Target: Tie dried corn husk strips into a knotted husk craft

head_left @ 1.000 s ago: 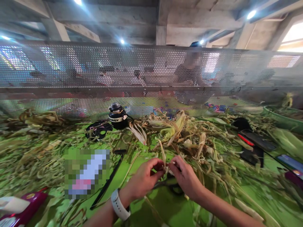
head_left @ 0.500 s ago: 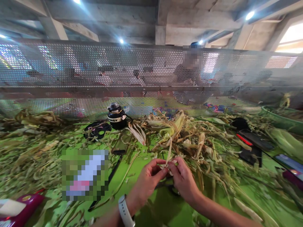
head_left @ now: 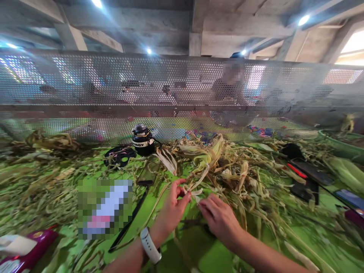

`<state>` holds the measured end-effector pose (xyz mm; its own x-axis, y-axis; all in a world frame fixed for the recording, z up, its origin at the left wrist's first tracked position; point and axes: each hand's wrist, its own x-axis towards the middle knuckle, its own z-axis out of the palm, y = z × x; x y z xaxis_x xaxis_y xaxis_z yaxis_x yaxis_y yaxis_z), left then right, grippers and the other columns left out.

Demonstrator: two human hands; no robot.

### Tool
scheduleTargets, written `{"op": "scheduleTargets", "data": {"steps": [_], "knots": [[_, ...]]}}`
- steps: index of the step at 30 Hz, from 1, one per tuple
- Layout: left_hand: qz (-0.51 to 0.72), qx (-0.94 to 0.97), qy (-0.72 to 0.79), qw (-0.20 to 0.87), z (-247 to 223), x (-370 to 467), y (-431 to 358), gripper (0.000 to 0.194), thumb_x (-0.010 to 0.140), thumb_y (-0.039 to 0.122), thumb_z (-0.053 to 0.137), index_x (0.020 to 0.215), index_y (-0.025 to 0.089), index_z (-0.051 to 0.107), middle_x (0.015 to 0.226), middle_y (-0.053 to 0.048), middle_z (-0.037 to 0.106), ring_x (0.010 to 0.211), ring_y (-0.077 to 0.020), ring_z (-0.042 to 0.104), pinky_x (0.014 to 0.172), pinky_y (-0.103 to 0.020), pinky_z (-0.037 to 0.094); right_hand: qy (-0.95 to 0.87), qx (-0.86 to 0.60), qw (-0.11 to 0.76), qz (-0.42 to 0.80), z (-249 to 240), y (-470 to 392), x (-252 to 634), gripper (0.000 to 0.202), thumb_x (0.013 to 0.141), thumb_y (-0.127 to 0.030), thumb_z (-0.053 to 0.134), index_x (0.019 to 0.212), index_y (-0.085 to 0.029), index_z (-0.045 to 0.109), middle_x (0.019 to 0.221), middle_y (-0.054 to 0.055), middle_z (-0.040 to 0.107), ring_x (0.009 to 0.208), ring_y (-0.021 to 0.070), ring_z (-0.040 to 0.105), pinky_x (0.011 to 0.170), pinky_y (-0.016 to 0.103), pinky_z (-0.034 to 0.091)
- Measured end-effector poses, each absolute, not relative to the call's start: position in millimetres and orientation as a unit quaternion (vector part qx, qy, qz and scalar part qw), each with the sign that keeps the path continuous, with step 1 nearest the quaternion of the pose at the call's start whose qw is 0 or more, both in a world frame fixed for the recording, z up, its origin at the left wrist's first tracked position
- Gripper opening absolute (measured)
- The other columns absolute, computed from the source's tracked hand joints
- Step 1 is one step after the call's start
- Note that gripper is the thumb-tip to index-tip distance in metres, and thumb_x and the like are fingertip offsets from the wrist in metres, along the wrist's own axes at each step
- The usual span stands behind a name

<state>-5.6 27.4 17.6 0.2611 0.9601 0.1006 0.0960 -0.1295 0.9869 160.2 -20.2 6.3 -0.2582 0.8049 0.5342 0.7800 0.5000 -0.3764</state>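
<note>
My left hand [head_left: 174, 204], with a white watch on its wrist, pinches pale corn husk strips [head_left: 202, 175] between thumb and fingers. The strips cross near the fingertips, and one long end rises up and away to the right. Slightly lower and to the right, my right hand [head_left: 220, 216] is closed in a pinch on a short husk end that runs from the left fingertips. Beneath the hands lies a dark tool [head_left: 192, 223] on the green tabletop [head_left: 182, 252], partly hidden, its kind unclear.
A heap of dry husks [head_left: 241, 174] spreads beyond my hands, with more shreds at left. A black bottle [head_left: 143, 143] stands at the back before a perforated metal screen [head_left: 182, 83]. Phones [head_left: 351, 199] lie at right, a green basin [head_left: 338, 146] behind. A person sits beyond the screen.
My hands have moved apart: the right has drawn down and right with a husk end. The left has shifted slightly left and up, still pinching the strips. The view has turned slightly left.
</note>
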Motion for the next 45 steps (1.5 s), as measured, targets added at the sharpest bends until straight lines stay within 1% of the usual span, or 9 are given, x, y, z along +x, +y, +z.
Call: {"op": "scheduleTargets", "data": {"steps": [3, 8, 13, 17, 21, 27, 34, 40, 45], "knots": [[0.405, 0.626, 0.43, 0.509, 19.0, -5.6, 26.3, 0.029, 0.079, 0.032, 0.057, 0.105, 0.018, 0.054, 0.08, -0.001, 0.06, 0.075, -0.0173, 0.055, 0.072, -0.028, 0.043, -0.839, -0.446, 0.289, -0.114, 4.9, -22.9, 162.2, 0.02, 0.091, -0.018, 0.044, 0.084, -0.019, 0.063, 0.077, 0.005, 0.061, 0.07, 0.0173, 0.056, 0.064, 0.029, 0.046], [0.346, 0.684, 0.382, 0.516, 24.3, -3.7, 20.8, 0.017, 0.078, 0.031, 0.057, 0.088, 0.019, 0.065, 0.085, -0.005, 0.063, 0.078, -0.019, 0.055, 0.068, -0.027, 0.043, -0.833, -0.405, 0.339, -0.166, 14.6, -17.0, 171.1, 0.012, 0.088, -0.016, 0.051, 0.096, -0.019, 0.059, 0.103, 0.008, 0.064, 0.103, 0.0217, 0.055, 0.093, 0.041, 0.039], [0.345, 0.646, 0.35, 0.584, 29.0, -3.0, 16.5, 0.016, 0.079, 0.028, 0.056, 0.088, 0.022, 0.067, 0.087, -0.004, 0.064, 0.086, -0.02, 0.056, 0.077, -0.028, 0.043, -0.759, -0.526, 0.383, 0.034, 22.9, -13.6, 170.9, 0.015, 0.093, -0.024, 0.042, 0.082, -0.02, 0.052, 0.069, 0.0, 0.06, 0.061, 0.0138, 0.055, 0.061, 0.026, 0.044], [0.34, 0.607, 0.338, 0.634, 30.8, -2.3, 14.2, 0.017, 0.082, 0.029, 0.053, 0.09, 0.022, 0.065, 0.088, -0.002, 0.064, 0.086, -0.0184, 0.056, 0.079, -0.028, 0.042, -0.674, -0.569, 0.429, 0.193, 19.9, -15.0, 165.6, 0.02, 0.091, -0.032, 0.043, 0.076, -0.021, 0.048, 0.06, -0.004, 0.051, 0.052, 0.0109, 0.047, 0.048, 0.021, 0.036], [0.351, 0.581, 0.34, 0.65, 29.9, 1.4, 14.8, 0.023, 0.073, 0.037, 0.066, 0.087, 0.018, 0.064, 0.079, -0.001, 0.062, 0.074, -0.0149, 0.054, 0.07, -0.025, 0.043, -0.64, -0.568, 0.458, 0.242, 17.3, -13.4, 164.3, 0.02, 0.089, -0.035, 0.045, 0.078, -0.02, 0.049, 0.062, -0.003, 0.052, 0.054, 0.0112, 0.047, 0.048, 0.021, 0.037], [0.393, 0.516, 0.36, 0.671, 29.5, -1.3, 27.1, 0.029, 0.066, 0.04, 0.073, 0.077, 0.014, 0.066, 0.068, 0.0, 0.061, 0.064, -0.0114, 0.052, 0.067, -0.023, 0.042, -0.572, -0.532, 0.499, 0.375, 31.8, -9.8, 179.0, 0.036, 0.085, -0.043, 0.052, 0.113, -0.021, 0.043, 0.075, -0.001, 0.055, 0.047, 0.01, 0.05, 0.042, 0.022, 0.043], [0.377, 0.444, 0.34, 0.738, 17.7, -4.3, 33.9, 0.032, 0.063, 0.037, 0.077, 0.082, 0.013, 0.068, 0.077, -0.004, 0.065, 0.069, -0.0122, 0.054, 0.071, -0.025, 0.044, -0.54, -0.375, 0.529, 0.537, 42.6, -12.9, 188.1, 0.029, 0.076, -0.031, 0.067, 0.103, -0.019, 0.061, 0.094, 0.006, 0.066, 0.087, 0.018, 0.063, 0.081, 0.032, 0.049], [0.357, 0.492, 0.323, 0.726, 21.1, -3.2, 27.1, 0.03, 0.07, 0.038, 0.071, 0.085, 0.013, 0.067, 0.078, -0.003, 0.065, 0.068, -0.012, 0.054, 0.07, -0.024, 0.042, -0.582, -0.376, 0.522, 0.497, 41.5, -14.5, 180.6, 0.016, 0.075, -0.033, 0.069, 0.076, -0.017, 0.067, 0.078, 0.002, 0.063, 0.07, 0.0129, 0.06, 0.068, 0.026, 0.05], [0.356, 0.52, 0.344, 0.696, 24.8, -0.9, 23.7, 0.032, 0.069, 0.037, 0.072, 0.087, 0.015, 0.057, 0.075, -0.001, 0.063, 0.07, -0.0136, 0.057, 0.07, -0.026, 0.042, -0.528, -0.402, 0.466, 0.586, 37.3, -16.8, 171.5, 0.031, 0.073, -0.041, 0.069, 0.092, -0.017, 0.063, 0.065, 0.0, 0.064, 0.052, 0.0089, 0.056, 0.051, 0.021, 0.048]]}}
